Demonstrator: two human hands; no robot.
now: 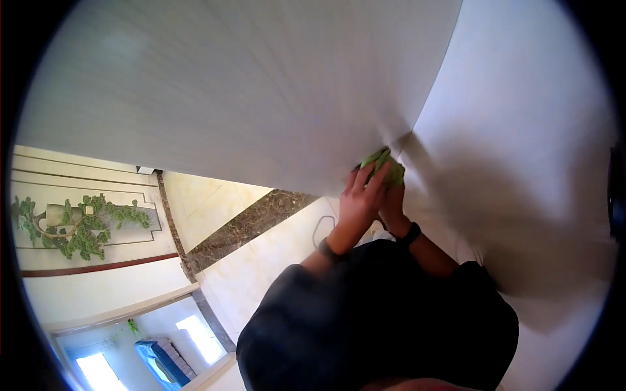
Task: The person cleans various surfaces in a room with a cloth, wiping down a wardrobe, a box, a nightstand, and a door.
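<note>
A crumpled green cloth [390, 171] is bunched against the lower edge of a large grey panel [261, 85], close to where the panel meets a pale wall. My left hand [360, 197] has its fingers bent over the cloth and grips it. Right beside it, my right hand [393, 201] is also on the cloth, its fingers partly hidden behind the cloth and my left hand. Each wrist wears a dark band.
A pale wall [515, 98] with a shadow stands at the right. Light floor tiles with a brown marble strip [244, 225] lie at the left. Farther left are a potted plant [62, 216] and a doorway to a room with a blue object [160, 365].
</note>
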